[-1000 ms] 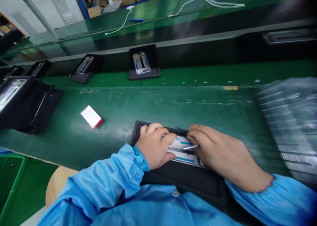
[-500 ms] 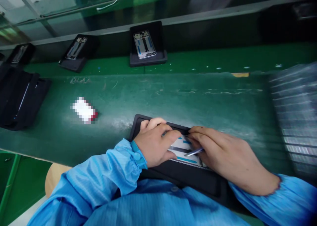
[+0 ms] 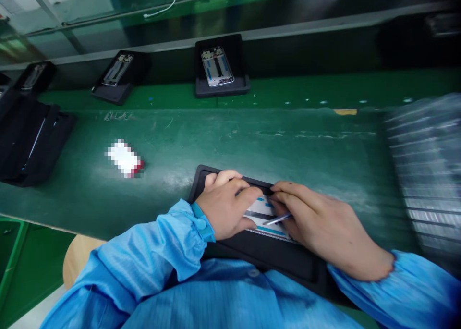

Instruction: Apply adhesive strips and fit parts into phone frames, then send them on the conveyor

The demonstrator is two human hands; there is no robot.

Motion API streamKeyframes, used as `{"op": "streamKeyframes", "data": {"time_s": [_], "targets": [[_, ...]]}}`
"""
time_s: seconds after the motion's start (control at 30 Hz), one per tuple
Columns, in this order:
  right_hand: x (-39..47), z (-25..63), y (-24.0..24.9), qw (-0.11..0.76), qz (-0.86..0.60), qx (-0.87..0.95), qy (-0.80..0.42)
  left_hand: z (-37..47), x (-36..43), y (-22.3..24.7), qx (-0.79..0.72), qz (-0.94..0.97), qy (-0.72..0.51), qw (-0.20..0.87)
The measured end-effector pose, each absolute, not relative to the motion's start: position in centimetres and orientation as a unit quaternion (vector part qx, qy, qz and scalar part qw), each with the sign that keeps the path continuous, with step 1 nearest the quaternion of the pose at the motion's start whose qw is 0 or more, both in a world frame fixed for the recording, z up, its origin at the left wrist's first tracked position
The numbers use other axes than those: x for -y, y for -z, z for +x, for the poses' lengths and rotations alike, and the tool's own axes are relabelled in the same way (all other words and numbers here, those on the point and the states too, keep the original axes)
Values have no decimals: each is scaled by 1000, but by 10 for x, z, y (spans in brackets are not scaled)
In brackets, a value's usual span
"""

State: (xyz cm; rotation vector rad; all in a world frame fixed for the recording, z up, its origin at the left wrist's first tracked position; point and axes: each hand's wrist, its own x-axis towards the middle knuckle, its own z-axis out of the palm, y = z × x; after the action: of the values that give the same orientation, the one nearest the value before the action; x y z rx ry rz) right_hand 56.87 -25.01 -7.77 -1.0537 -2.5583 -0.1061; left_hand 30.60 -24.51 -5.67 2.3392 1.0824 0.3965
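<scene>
A phone frame (image 3: 269, 226) with blue strips and a dark band lies in a black foam tray (image 3: 281, 257) close to my body. My left hand (image 3: 225, 209) covers its left end, fingers curled over it and thumb pressed at the near edge. On the right end is my right hand (image 3: 317, 218), closed, with its fingertips down at the far side of the frame. From under those fingers a thin shiny metal tool (image 3: 278, 219) sticks out to the left over the frame. The tool's other end and whatever my right fingertips touch are hidden.
Similar phone frames sit in black trays along the back, such as one phone frame (image 3: 217, 68) in a tray (image 3: 222, 93). Stacked black trays (image 3: 39, 146) stand left, near a blurred white-and-red item (image 3: 125, 157). Stacked clear plastic trays (image 3: 428, 170) rise at right.
My right hand has shifted slightly left along the phone frame, with the metal tool. My left hand stays almost in place. The view has turned a little.
</scene>
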Motion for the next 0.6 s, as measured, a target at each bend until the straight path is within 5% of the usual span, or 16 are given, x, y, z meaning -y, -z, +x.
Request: {"op": "streamKeyframes", "data": {"time_s": [0.6], "targets": [[270, 579, 76, 160, -407, 899, 13, 307, 244, 57, -407, 857, -142, 282]]}}
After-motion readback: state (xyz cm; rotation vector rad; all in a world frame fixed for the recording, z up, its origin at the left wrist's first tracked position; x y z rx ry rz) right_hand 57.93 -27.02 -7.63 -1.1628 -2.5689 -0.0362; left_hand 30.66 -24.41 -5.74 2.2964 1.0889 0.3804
